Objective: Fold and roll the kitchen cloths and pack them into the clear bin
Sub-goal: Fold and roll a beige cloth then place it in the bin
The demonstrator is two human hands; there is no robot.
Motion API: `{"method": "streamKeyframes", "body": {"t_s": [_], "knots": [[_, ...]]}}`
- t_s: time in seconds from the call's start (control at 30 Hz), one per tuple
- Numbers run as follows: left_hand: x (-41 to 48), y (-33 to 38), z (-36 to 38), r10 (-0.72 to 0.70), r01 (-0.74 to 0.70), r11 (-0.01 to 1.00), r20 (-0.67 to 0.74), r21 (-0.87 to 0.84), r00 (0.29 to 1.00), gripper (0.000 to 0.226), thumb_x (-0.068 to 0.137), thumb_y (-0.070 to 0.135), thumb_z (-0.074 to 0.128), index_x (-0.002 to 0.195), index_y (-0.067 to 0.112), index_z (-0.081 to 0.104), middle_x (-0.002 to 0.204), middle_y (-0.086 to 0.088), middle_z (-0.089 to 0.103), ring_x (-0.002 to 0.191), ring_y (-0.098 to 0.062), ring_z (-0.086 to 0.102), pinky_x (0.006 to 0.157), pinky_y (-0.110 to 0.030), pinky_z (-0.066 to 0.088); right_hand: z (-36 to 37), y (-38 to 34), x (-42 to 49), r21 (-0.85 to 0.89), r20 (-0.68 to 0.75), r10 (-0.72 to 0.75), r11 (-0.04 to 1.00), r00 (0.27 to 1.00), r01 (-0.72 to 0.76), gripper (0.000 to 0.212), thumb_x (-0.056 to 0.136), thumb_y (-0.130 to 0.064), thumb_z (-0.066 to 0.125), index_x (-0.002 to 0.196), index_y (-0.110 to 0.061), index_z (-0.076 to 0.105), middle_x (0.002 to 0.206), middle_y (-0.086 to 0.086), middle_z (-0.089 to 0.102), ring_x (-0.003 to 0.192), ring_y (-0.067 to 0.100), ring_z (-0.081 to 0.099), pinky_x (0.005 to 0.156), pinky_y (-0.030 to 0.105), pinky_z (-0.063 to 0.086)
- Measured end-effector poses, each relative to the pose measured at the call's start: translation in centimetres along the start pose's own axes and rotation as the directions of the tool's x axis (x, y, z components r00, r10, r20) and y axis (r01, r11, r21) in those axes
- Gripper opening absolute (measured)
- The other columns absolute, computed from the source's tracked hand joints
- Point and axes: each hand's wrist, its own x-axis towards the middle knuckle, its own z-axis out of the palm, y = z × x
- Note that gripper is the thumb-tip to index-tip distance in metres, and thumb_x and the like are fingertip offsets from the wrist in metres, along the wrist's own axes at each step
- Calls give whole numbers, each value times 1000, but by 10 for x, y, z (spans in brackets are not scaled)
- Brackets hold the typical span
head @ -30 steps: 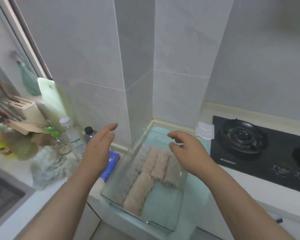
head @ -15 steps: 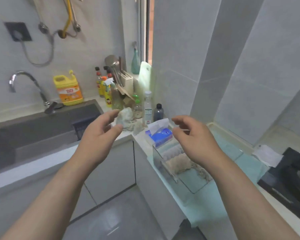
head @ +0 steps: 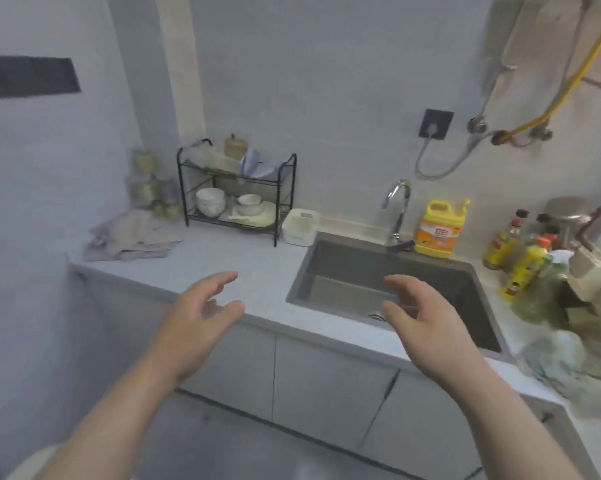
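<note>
Step in hand, by judgement: transit to fetch the next cloth for folding. Left grip (head: 202, 317) and right grip (head: 420, 320): raised side by side, fingers loosely spread and slightly curled, holding nothing, touching nothing. Left grip over the edge of the pale grey counter (head: 257, 268); right grip in front of the dark grey rectangular sink (head: 378, 268).

Location of task item: loose pile of grey-beige kitchen cloths (head: 132, 237), unfolded, at the far left of the counter, just beside the black wire two-tier dish rack (head: 236, 188). Clear bin: not in view.

Next move, by judgement: reach left and forward, well past the present grip position. Pinch the top cloth only, lift clear of the pile, spread flat on bare counter.

Changes against the earlier frames: view swung left, away from the corner with the clear bin and its rolled cloths, onto the sink wall. Yellow detergent jug (head: 439, 228) now right of centre. Grips empty then as now, same raised posture.
</note>
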Motion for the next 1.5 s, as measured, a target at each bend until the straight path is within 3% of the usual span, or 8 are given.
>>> {"method": "streamKeyframes", "body": {"t_s": [0.23,0.37,0.5,0.67,0.83,1.1,1.3,1.5], "knots": [[37,-60,-117,-117,105,991,-162,-82,980,30,82,21,70,104,37,57,114,18,58,119,-7,52,102,-26,36,119,-77,70,47,181,-84,996,980,77,41,93,-24,54,132,-32,49,124,-21,46,122,6,45,104,26,35],[66,-85,-156,-171,160,985,-219,-70,961,41,63,47,65,104,43,59,118,21,58,120,-3,51,103,-30,37,162,-108,116,71,254,-91,995,963,76,40,94,-28,53,132,-36,47,121,-25,46,110,4,46,96,25,38],[108,-107,-171,-204,195,979,-263,-61,943,36,68,41,59,104,48,57,117,23,57,121,-2,49,105,-31,37,204,-127,166,110,323,-107,991,941,75,39,94,-32,52,131,-41,46,115,-28,42,111,2,45,96,38,48],[183,-134,-183,-261,260,965,-275,-41,925,42,63,49,62,105,49,57,123,19,56,123,-1,47,102,-30,37,253,-128,245,153,345,-143,984,928,95,40,94,-32,53,132,-39,46,122,-23,44,86,-8,51,82,21,37],[261,-158,-191,-340,348,937,-270,-18,901,53,56,58,61,108,51,57,128,15,54,123,-2,47,103,-32,38,294,-124,329,190,376,-137,979,916,68,39,94,-30,54,131,-39,48,116,-23,45,108,4,49,87,22,36],[346,-197,-220,-385,403,915,-315,-10,867,31,80,35,69,108,43,60,131,13,55,126,-9,47,107,-34,36,359,-139,413,198,464,-143,979,874,55,37,94,-32,55,129,-40,48,119,-21,42,84,-11,48,67,6,35],[411,-253,-270,-420,467,875,-285,124,862,38,86,37,64,122,39,55,137,11,50,126,-7,46,107,-36,36,419,-162,452,180,512,-154,981,845,70,44,93,-30,55,135,-34,43,129,-20,51,124,4,47,99,25,42],[482,-360,-319,-471,508,766,-193,394,860,47,91,34,56,136,32,46,143,8,45,127,-13,46,104,-32,38,502,-192,481,74,540,-30,997,841,-12,44,96,-31,51,139,-32,42,141,-15,41,127,7,43,97,16,32]]}}
